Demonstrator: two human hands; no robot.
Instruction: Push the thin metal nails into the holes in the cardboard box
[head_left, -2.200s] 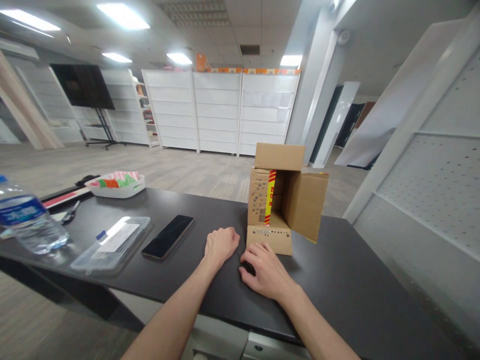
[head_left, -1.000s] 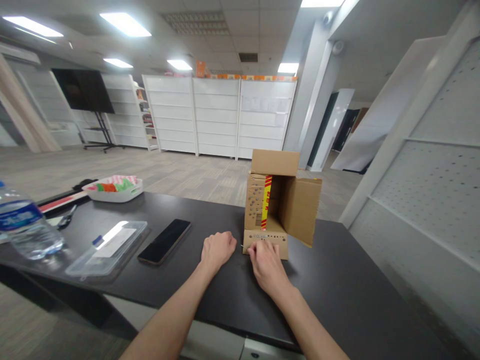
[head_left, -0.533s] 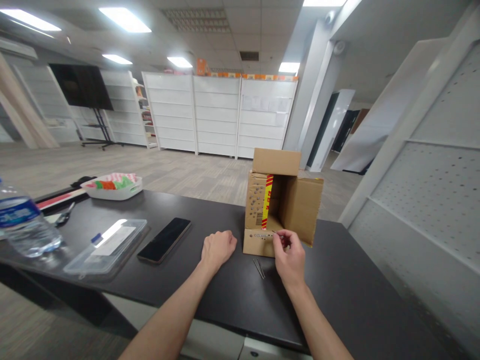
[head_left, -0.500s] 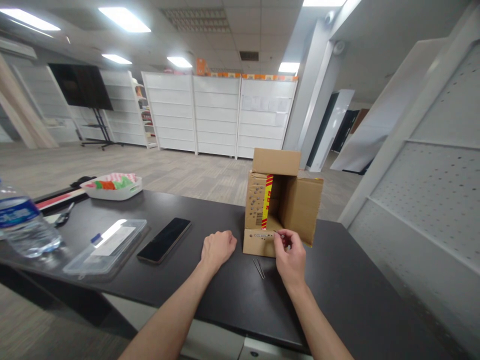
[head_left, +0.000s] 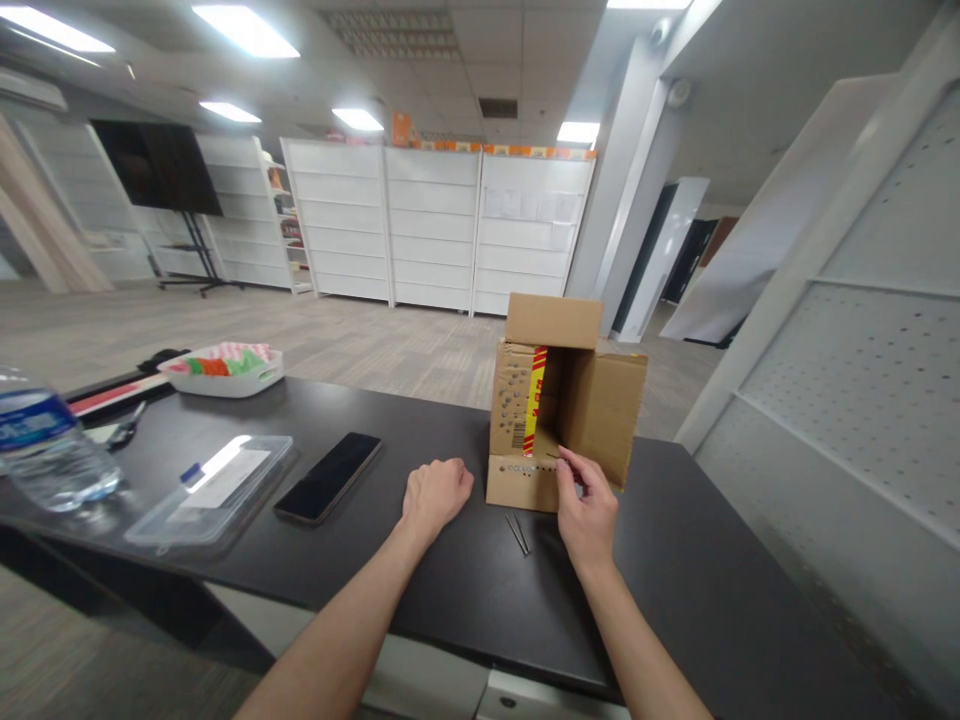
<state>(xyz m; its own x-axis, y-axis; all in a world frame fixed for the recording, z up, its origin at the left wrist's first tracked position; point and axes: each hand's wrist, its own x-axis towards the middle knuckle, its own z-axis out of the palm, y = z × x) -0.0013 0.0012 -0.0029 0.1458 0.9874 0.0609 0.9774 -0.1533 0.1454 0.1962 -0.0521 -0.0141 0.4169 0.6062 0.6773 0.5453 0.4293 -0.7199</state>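
In front of me a cardboard box (head_left: 517, 485) stands with its opening facing me and its flaps spread. Its left flap carries many round grey dots like nail heads, and a row of small holes and dots runs across the lower flap. My right hand (head_left: 589, 505) is at the lower flap's right end, thumb and fingers pinching a thin dark nail (head_left: 553, 457) that points left. Two thin metal nails (head_left: 517, 535) lie on the table below the box. My left hand (head_left: 437, 493) rests on the table left of the box, curled into a loose fist.
Left on the dark table (head_left: 337, 570) are a black phone (head_left: 330, 478), a clear plastic case (head_left: 214, 490), a water bottle (head_left: 49, 445) and a white basket (head_left: 225, 380) with colourful contents. A perforated white panel (head_left: 847, 400) stands at the right.
My right hand has drawn back slightly right and up from the lower flap, and the nail now shows at its fingertips. My left hand stays in place.
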